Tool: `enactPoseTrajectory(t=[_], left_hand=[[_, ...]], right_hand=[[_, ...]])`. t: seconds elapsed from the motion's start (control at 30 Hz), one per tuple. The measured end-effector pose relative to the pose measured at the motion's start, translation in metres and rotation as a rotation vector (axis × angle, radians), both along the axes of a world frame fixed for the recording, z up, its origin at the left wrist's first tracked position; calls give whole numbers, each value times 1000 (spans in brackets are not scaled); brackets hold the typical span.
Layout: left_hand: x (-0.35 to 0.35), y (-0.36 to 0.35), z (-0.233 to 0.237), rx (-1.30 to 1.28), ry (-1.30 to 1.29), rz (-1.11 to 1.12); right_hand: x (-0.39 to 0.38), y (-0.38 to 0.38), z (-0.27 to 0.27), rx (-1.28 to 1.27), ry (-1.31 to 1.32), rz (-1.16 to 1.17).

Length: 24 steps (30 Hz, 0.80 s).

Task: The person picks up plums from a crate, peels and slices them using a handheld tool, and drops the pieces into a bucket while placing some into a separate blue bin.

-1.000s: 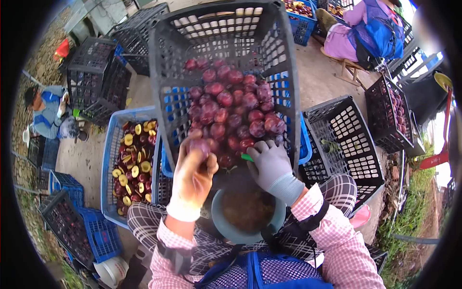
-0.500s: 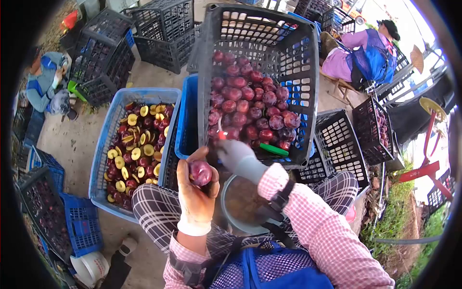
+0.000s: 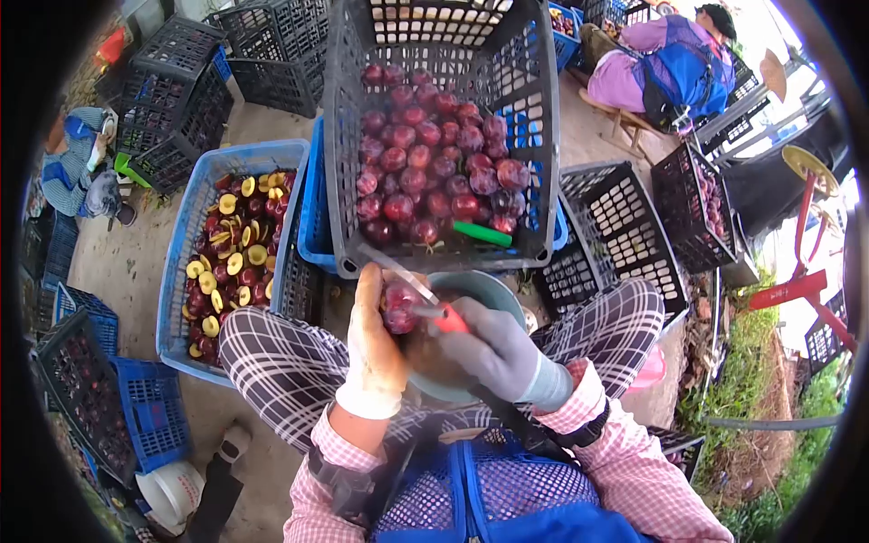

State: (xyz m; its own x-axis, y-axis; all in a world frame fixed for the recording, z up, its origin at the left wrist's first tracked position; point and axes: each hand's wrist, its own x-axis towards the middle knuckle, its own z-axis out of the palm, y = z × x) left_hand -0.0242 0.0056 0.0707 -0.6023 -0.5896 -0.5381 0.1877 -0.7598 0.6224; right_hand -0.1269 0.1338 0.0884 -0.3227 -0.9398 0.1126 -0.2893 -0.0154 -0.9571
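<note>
My left hand (image 3: 369,348), in a stained pale glove, is closed around a dark red plum (image 3: 397,315) over my lap. My right hand (image 3: 502,353), in a grey glove, grips a knife by its red handle (image 3: 449,319). The blade crosses the top of the plum, pointing up and left. Just below and beyond my hands stands a round greenish tub (image 3: 489,285). A tilted black crate (image 3: 545,154) in front holds many whole plums (image 3: 421,158) and a green-handled tool (image 3: 482,233).
To the left, a blue basket (image 3: 170,299) contains plum halves and dark plums. Black crates (image 3: 625,217) stand at right, with stacked crates (image 3: 172,100) at far left. One person (image 3: 670,63) sits at upper right, another person (image 3: 86,167) at left. A white bucket (image 3: 172,493) lies lower left.
My right hand has come down and right from the crate's near edge, bringing the knife blade against the plum. My left hand still holds the plum. The view has shifted slightly.
</note>
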Motion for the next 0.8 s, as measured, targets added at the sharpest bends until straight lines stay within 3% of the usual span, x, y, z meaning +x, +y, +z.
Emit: enactPoseTrajectory(t=[0.07,0.13,0.2,0.33,0.4,0.53,0.6,0.63,0.67,0.73,0.77,0.8], left_hand=[[2,9,1,-244,-11,-87],[5,15,13,-168,-10,-148],[3,26,19,-301,-53,-93],[0,27,7,-265,-91,-135],[-1,30,0,-685,-142,-146],[-10,32,3,-671,-191,-122],[-12,30,-5,-600,-126,-143],[-14,28,-7,-431,-78,-161],[-14,25,-10,-432,-77,-159],[-13,18,-11,84,19,-224],[-24,24,-2,143,-107,-40],[-20,23,6,144,-103,-33]], right_hand=[[5,7,6,36,65,22],[9,10,-5,-57,166,-37],[10,14,-6,9,342,-129],[9,17,-7,6,468,-170],[10,17,-13,28,642,-157],[9,16,-34,90,573,-176],[10,17,-40,-46,-249,-168],[8,20,-40,23,-445,-101],[-2,26,-41,23,-443,-100],[-26,37,-44,159,-915,316],[-22,37,-42,127,-883,244],[-21,36,-38,130,-880,250]])
